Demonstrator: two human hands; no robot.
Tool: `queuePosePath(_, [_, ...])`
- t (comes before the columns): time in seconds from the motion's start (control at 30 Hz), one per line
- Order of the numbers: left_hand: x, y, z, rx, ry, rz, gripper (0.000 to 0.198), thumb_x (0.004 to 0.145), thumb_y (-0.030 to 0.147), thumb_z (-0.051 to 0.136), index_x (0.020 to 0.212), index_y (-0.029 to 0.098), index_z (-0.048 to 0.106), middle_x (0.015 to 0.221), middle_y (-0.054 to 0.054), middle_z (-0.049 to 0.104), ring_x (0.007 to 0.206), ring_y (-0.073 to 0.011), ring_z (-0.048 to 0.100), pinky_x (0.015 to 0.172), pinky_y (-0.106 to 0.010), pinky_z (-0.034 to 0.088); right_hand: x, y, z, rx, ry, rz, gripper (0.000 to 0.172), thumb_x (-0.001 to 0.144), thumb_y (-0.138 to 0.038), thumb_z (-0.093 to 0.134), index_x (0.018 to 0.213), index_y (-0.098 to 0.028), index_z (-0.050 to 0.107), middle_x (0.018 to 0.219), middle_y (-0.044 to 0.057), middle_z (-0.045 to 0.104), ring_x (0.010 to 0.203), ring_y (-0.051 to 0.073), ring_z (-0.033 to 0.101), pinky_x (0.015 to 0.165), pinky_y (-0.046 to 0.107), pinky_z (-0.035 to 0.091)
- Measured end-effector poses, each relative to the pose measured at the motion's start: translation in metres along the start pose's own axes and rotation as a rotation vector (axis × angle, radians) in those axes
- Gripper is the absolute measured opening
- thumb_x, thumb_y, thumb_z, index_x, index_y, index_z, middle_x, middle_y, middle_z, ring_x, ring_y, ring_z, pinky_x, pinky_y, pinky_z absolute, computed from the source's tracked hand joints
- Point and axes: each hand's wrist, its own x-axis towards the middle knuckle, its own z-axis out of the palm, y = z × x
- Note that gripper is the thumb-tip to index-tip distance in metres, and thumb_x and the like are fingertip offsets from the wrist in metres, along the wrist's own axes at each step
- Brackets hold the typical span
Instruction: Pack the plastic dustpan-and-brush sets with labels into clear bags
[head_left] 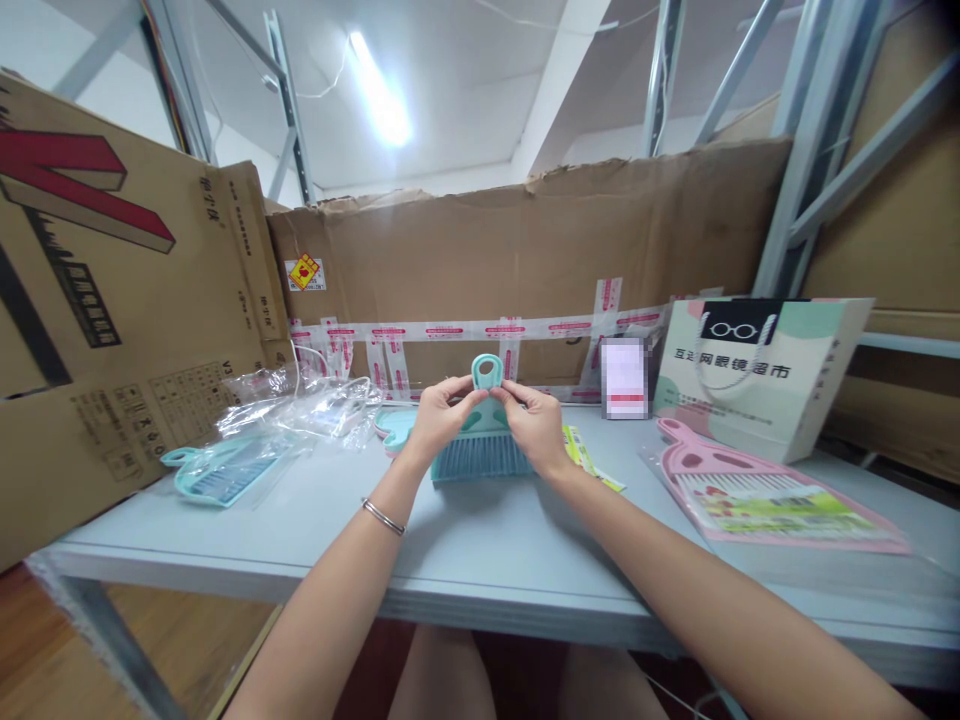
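Observation:
Upright in front of me, a turquoise hand brush [480,455] has its bristles down at the table and its looped handle on top. My left hand [448,412] pinches the handle from the left, thumb across its front. From the right, my right hand [531,418] grips the same handle, its thumb close to the other one. Behind the brush, to the left, part of a turquoise dustpan [395,428] shows. A yellow-green printed card [589,460] lies just right of my right hand, partly hidden by it.
On the left are a bagged turquoise brush set [225,472] and crumpled clear plastic bags [322,405]. To the right lie a bagged pink brush-and-dustpan set [772,495], a paper bag [750,375] and a blurred-out upright phone-like screen [625,377]. Cardboard [465,250] walls the back of the table [337,545].

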Motion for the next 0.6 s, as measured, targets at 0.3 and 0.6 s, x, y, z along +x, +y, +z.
queuePosePath(0.3, [-0.002, -0.004, -0.005, 0.115, -0.322, -0.030, 0.035, 0.071, 0.033, 0.063, 0.103, 0.017, 0.063, 0.101, -0.006, 0.065, 0.094, -0.0213, 0.056, 0.085, -0.029, 0.040, 0.009, 0.008, -0.002, -0.042, 0.003, 0.064, 0.027, 0.072, -0.038, 0.059, 0.084, -0.018, 0.073, 0.080, 0.001, 0.072, 0.076, 0.021, 0.064, 0.070, 0.031, 0.048])
queuePosePath(0.6, [-0.002, -0.024, -0.017, -0.133, -0.194, -0.560, 0.035, 0.063, 0.041, 0.068, 0.084, 0.013, 0.066, 0.075, -0.003, 0.065, 0.070, -0.0162, 0.057, 0.066, -0.027, 0.043, 0.058, 0.051, -0.078, -0.662, -0.264, 0.318, 0.039, 0.075, -0.050, 0.053, 0.087, -0.017, 0.069, 0.096, 0.009, 0.069, 0.094, 0.022, 0.062, 0.080, 0.029, 0.045])
